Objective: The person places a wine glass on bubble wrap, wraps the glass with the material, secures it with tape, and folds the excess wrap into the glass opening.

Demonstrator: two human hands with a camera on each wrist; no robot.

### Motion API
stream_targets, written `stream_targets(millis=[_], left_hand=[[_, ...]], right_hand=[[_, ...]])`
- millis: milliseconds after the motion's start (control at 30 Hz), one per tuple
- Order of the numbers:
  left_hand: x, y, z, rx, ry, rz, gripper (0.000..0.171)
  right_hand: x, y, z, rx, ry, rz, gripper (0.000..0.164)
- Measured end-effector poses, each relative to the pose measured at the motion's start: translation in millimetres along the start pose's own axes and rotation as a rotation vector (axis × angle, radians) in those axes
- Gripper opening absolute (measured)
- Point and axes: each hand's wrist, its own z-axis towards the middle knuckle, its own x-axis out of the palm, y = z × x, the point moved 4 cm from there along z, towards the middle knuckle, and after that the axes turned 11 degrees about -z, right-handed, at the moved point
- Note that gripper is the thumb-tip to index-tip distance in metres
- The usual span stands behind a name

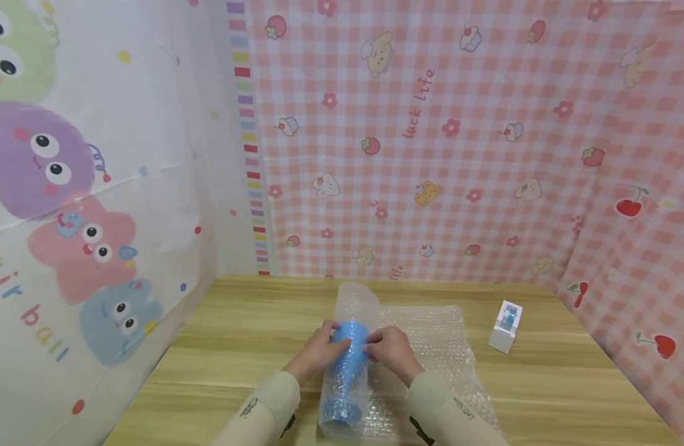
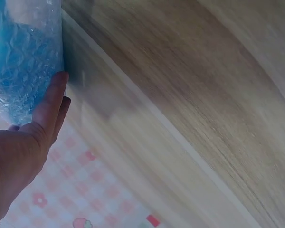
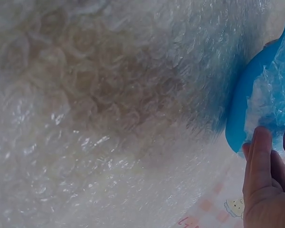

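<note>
A smooth blue object point(image 1: 350, 365), broad at both ends and narrow in the middle, lies lengthwise under a layer of bubble wrap point(image 1: 357, 303). My left hand point(image 1: 318, 352) holds the wrapped object from its left side, thumb over the top. In the left wrist view its fingers point(image 2: 52, 102) lie along the wrapped side. My right hand point(image 1: 391, 348) is at the object's upper right, pinching the edge of the wrap. The right wrist view shows the fingertips point(image 3: 262, 137) on the wrap's edge, with bare blue surface point(image 3: 244, 104) beside it.
The flat part of the bubble wrap point(image 1: 425, 347) spreads to the right over the wooden table point(image 1: 225, 347). A small white box point(image 1: 506, 327) with a blue picture stands farther right. Printed cloths hang behind and at both sides.
</note>
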Motion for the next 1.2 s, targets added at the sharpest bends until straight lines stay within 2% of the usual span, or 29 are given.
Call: stream_targets(millis=[100,233,500,667,900,1067,1200], left_hand=[[-0.9,0.7,0.5,0.002,-0.002,-0.025,0.044],[-1.2,1.9,2.1,0.001,0.000,-0.025,0.046],[1.0,2.2,2.9,-0.009,0.018,-0.020,0.050],[2.1,3.5,5.7,-0.003,0.010,0.002,0.052],[1.8,1.4,2.4,-0.021,0.005,-0.002,0.067],[0.0,3.4,1.0,-0.011,0.017,-0.014,0.061],[-1.7,6.0,0.3,-0.022,0.040,-0.068,0.056]], right_hand=[[1,0,-1,0.026,0.009,0.019,0.014],[0,1,-3,0.047,0.007,0.010,0.015],[4,-3,-3,0.134,-0.016,-0.012,0.035],[6,-7,1,0.179,0.004,0.027,0.035],[6,-10,3,0.214,0.051,0.148,0.038],[5,-12,5,0.229,0.065,0.153,0.038],[4,-11,5,0.245,0.085,0.133,0.036]])
